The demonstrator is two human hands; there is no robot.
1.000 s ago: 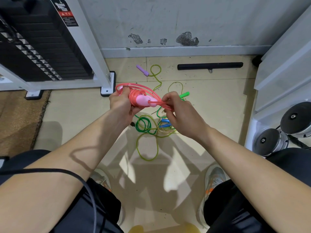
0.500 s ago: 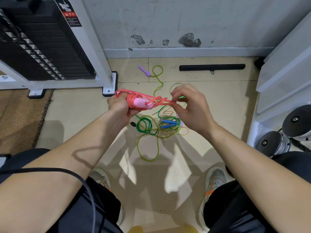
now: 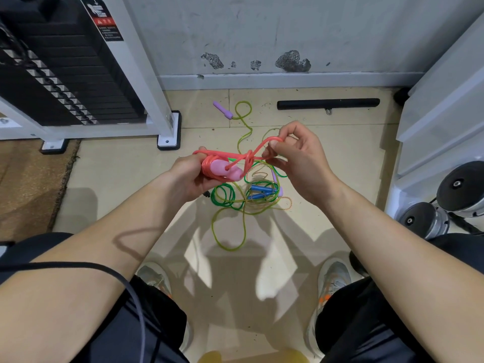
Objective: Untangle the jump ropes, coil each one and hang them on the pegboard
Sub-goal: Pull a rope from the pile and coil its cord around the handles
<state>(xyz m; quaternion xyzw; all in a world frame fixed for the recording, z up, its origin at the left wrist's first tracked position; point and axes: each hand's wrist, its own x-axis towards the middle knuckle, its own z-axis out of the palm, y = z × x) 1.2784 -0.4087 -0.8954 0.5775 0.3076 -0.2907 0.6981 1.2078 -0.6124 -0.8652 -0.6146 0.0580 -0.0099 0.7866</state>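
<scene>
While the left hand (image 3: 188, 176) grips the coiled coral-pink plastic jump rope (image 3: 208, 165) with its two pale pink handles (image 3: 222, 170) bunched against the palm, the right hand (image 3: 298, 163) pinches a free loop (image 3: 269, 139) of the same cord between thumb and forefinger, raised just beyond the coil. The hands are near each other but not touching, joined only by that cord, above the beige tiled floor (image 3: 117, 179).

This looks like the tie-off of the first coil. To do it well, the left grip should hold firm so the turns cannot spring open, while the right hand draws the loop snug round the bundle near the handles and leaves an eye big enough to slip over a peg. Holding the work high should stop the loose cord dipping into the pile below.

That pile, directly under the hands, is not yet untangled: a dark green cord (image 3: 225, 195), a translucent yellow-green cord (image 3: 227, 231) and two blue handles (image 3: 260, 191) lie crossed together, with a purple handle (image 3: 222, 110) apart towards the wall. The pegboard is not in view.

No bin or box shows. A white metal rack (image 3: 392, 195) on the right carries two chrome-ended dumbbells (image 3: 424, 218); a white-framed machine (image 3: 146, 74) on the left holds stacked black weight plates (image 3: 65, 74).
</scene>
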